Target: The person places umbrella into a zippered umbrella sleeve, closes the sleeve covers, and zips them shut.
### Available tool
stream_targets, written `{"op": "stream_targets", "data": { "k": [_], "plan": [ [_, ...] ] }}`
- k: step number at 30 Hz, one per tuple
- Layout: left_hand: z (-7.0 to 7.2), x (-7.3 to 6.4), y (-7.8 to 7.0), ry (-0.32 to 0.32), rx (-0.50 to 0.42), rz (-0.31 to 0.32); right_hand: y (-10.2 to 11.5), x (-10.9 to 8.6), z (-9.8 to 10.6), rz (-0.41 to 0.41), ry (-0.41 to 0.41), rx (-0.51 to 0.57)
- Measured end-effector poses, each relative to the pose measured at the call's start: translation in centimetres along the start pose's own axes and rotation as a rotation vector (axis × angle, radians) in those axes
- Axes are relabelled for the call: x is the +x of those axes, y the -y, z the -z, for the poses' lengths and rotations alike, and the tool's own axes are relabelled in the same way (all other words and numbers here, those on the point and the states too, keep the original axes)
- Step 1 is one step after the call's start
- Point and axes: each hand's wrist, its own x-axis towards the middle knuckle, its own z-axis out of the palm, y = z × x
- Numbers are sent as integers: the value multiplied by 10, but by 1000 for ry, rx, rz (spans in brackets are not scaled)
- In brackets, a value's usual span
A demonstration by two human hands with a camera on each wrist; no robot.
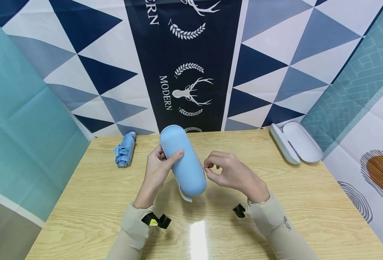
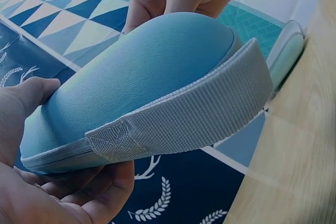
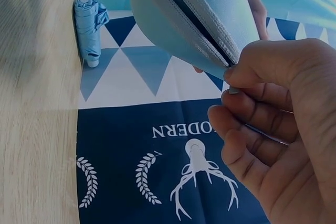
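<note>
Centre frame, the left hand grips a smooth, oblong blue case with a woven strap; the right hand pinches the zip pull.

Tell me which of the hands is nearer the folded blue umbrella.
The left. The left hand, gripping the blue case, is to the right of the umbrella; the right hand, pinching the case's zipper pull, is farther right, on the case's other side.
</note>
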Motion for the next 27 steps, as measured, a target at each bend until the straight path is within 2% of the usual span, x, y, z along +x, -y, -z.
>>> {"op": "stream_targets", "data": {
  "k": [27],
  "plan": [
    [1, 1, 0, -14, -52, 17, 2, 0, 2, -36, 30, -5]
  ]
}}
